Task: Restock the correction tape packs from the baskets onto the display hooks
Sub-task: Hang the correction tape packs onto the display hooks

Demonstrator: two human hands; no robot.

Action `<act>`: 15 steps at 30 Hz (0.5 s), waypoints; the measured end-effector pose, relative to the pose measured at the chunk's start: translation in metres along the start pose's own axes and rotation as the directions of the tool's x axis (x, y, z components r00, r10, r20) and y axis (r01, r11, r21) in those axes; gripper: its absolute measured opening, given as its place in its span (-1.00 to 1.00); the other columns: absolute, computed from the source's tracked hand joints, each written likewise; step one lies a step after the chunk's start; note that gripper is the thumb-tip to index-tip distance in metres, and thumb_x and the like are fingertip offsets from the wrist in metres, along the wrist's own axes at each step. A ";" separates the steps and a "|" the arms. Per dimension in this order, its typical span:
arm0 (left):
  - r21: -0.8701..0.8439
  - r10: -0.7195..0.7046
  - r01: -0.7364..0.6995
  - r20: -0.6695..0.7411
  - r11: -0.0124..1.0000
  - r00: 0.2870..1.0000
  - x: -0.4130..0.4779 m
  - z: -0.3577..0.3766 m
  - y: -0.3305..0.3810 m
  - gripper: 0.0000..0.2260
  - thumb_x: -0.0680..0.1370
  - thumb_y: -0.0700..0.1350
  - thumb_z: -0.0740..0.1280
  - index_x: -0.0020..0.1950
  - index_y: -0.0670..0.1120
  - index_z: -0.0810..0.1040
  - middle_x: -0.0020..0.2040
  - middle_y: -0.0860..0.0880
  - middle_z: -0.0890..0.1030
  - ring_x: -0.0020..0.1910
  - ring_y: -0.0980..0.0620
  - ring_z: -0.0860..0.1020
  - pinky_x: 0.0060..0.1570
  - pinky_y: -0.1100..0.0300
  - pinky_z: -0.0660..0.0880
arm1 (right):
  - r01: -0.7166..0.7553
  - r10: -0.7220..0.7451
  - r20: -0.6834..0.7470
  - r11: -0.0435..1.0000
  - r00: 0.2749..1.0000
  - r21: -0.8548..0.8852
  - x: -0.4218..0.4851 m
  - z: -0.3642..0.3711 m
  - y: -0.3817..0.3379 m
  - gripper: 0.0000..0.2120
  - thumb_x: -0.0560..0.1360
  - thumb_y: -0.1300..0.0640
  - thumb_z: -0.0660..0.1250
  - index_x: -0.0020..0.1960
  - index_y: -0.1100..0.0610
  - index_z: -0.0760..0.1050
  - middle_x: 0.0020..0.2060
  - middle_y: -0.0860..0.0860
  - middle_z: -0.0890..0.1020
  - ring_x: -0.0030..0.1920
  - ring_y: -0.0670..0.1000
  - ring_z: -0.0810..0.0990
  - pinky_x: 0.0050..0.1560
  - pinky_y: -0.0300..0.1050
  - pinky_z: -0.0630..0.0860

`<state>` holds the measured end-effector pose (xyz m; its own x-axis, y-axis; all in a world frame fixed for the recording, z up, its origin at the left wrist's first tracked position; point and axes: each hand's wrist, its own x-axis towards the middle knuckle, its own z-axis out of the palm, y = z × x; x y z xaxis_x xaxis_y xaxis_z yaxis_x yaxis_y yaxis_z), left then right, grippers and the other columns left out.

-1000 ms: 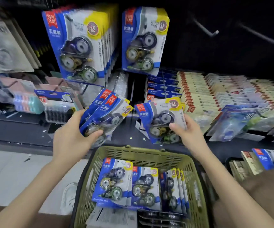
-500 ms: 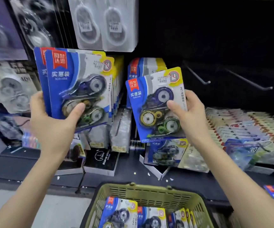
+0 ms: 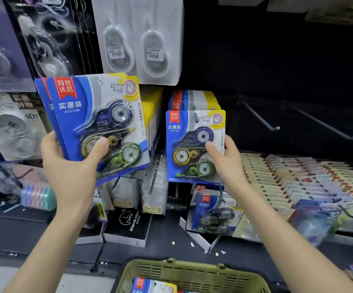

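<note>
A dark display wall (image 3: 277,60) fills most of the view. Below it runs a black shelf (image 3: 44,233). At the bottom edge is the rim of a green basket (image 3: 192,271), where spare correction tape packs (image 3: 150,286) lie.

Two rows of the same blue-and-yellow packs hang on the wall, a deep left row (image 3: 153,115) and a shorter middle row (image 3: 194,100). The left hand (image 3: 69,168) grips a small stack of packs (image 3: 95,119) upright in front of the left row, thumb pressed on the front blister and fingers curled behind. The right hand (image 3: 228,163) pinches a single pack (image 3: 192,144) by its right edge, thumb on the front, directly before the middle row. It is not clear whether its hang hole is on the hook yet.

The step looks to be threading this single pack onto the middle hook. It would go best with the card held square, the slot near its top edge lined up with the hook tip, then pushed straight back to meet the row.

Sideways room is tight, because the stack's right edge lies near the single pack's left edge. White blister packs (image 3: 137,39) hang just above the stack. To the right there is open dark space, where one bare hook (image 3: 258,118) and a second bare hook (image 3: 323,125) jut out. Their upturned tips could catch a wrist.
</note>
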<state>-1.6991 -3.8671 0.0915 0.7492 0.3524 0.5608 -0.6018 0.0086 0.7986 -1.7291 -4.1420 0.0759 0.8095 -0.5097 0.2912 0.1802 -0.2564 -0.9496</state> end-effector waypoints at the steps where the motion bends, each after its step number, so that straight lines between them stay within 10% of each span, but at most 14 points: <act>1: -0.003 -0.005 0.005 0.005 1.000 1.000 0.001 0.001 -0.001 -0.55 0.44 -0.15 0.54 0.13 0.16 0.37 0.12 0.11 0.58 0.05 0.22 0.58 0.07 0.30 0.51 | 0.002 -0.002 -0.002 0.999 1.000 -0.032 0.007 0.005 0.005 -0.68 0.59 0.06 0.31 0.34 -0.04 0.43 0.17 -0.10 0.62 0.18 -0.05 0.60 0.25 0.12 0.53; 8: -0.022 -0.059 0.060 0.035 0.998 0.998 0.008 0.008 -0.006 -0.55 0.41 -0.17 0.55 0.10 0.16 0.39 0.06 0.18 0.59 0.00 0.22 0.60 0.08 0.18 0.55 | 0.012 -0.031 -0.064 0.961 0.997 -0.277 0.040 0.026 0.026 -0.34 0.63 -0.08 0.21 0.61 0.00 -0.01 0.30 0.01 0.54 0.27 0.08 0.52 0.15 -0.08 0.46; 15: -0.092 -0.153 0.163 0.107 0.982 0.982 0.005 0.009 -0.002 -0.48 0.30 -0.09 0.61 0.13 0.11 0.42 0.05 0.12 0.63 0.04 0.09 0.63 0.05 0.13 0.57 | -0.130 -0.029 -0.239 0.772 0.970 -0.622 0.020 0.018 0.013 -0.33 0.58 -0.25 0.18 0.58 0.03 0.10 0.19 0.07 0.54 0.12 0.14 0.58 -0.11 -0.04 0.42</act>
<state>-1.6913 -3.8735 0.0949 0.8576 0.2444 0.4526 -0.4948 0.1519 0.8556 -1.7009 -4.1411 0.0673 0.6466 -0.6839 0.3380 -0.3143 -0.6426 -0.6988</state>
